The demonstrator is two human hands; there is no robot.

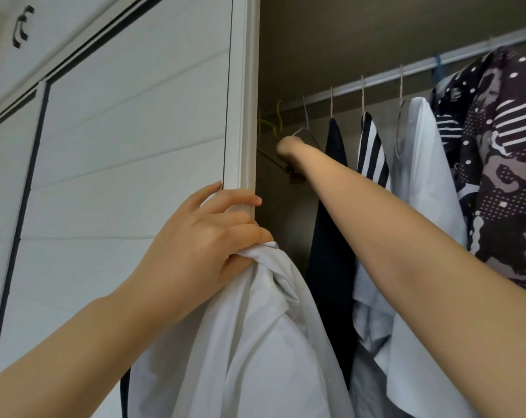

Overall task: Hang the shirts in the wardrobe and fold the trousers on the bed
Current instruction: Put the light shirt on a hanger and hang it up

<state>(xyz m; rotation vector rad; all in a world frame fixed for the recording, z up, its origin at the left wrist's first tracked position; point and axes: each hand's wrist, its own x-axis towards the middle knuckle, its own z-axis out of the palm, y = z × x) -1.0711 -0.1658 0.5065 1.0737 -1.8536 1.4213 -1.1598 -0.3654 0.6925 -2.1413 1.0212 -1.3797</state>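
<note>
Hanging a shirt is the step in hand. The left hand (201, 236), at about 8 o'clock, grips a bunch of the soft white cotton shirt (255, 342). The shirt hangs down to 6 o'clock. Two upper fingers of that hand also hook over the edge of the white sliding wardrobe door (246, 116).

The right hand (288, 149) reaches deep into the wardrobe, near 12 o'clock. It looks bunched up beside a thin yellow wire hanger (278, 119) and a grey hanger (308, 135). Its fingers are hidden, so I cannot tell if it holds one.

A silver metal rail (406, 72) runs up toward 2 o'clock. On it hang a dark navy garment (331, 236), a black-and-white striped top (371, 152), a plain white hanging shirt (421, 176) and, at 3 o'clock, a dark patterned cloth with dots and stripes (497, 146).

I think the next move is to get an empty hanger off the rail and bring it to the shirt. The collar must then be opened so the hanger can slip inside. The trousers are not in view.
</note>
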